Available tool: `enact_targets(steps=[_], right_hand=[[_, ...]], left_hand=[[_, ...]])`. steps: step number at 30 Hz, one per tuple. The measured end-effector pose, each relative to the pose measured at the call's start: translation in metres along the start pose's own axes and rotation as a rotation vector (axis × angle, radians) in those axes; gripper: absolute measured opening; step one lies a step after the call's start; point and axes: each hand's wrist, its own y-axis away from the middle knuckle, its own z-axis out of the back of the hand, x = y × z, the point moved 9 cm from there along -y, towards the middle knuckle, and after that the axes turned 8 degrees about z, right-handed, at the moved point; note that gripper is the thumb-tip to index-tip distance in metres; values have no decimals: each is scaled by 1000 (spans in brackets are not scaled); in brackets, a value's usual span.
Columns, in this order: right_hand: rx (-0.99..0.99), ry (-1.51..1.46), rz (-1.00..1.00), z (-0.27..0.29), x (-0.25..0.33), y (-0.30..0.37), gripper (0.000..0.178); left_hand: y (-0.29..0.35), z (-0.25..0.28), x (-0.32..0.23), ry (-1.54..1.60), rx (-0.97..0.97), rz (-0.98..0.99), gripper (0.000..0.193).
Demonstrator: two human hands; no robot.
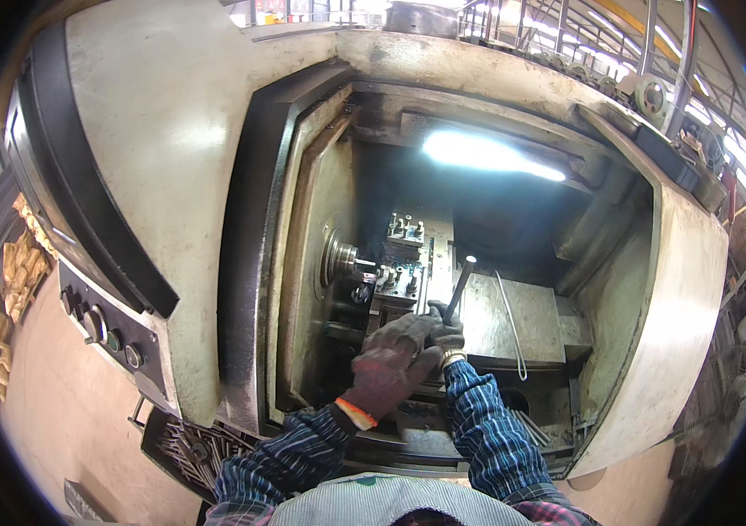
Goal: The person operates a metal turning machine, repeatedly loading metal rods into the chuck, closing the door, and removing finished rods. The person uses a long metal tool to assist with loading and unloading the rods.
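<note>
Both my hands are in dark, dirty work gloves, close together inside a lathe. My right hand (448,335) is closed round a metal rod (461,285), which stands up tilted out of the fist. My left hand (393,358), in a glove with an orange cuff, reaches across to it. Its fingers and thumb come together against the right glove; what they pinch, if anything, is hidden. Just beyond my hands is the tool block (396,280) with several bolts. Left of it, the spindle chuck (339,259) juts from the wall with a short shiny piece in it.
A bent thin rod (510,324) lies on the metal cover (500,307) at right. Below left, a tray (158,438) holds many metal rods. A control panel (106,337) with knobs is on the machine's left front. A bright lamp (487,156) lights the chamber.
</note>
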Motion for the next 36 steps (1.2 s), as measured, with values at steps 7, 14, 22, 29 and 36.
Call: enact_targets(steps=[7, 14, 22, 29, 36], right_hand=[[78, 155, 299, 15, -17, -8, 32], [-202, -163, -47, 21, -16, 5, 25], [-158, -80, -47, 21, 5, 29, 25], [-202, 0, -7, 32, 17, 29, 32], [-125, 123, 98, 11, 48, 32, 34]], left_hand=[[-67, -82, 15, -215, -29, -118, 50], [-166, -128, 185, -775, 420, 404, 53], [-136, -165, 299, -1366, 786, 351, 53], [-152, -255, 207, -808, 1345, 44, 42], [-189, -291, 155, -494, 649, -15, 32]])
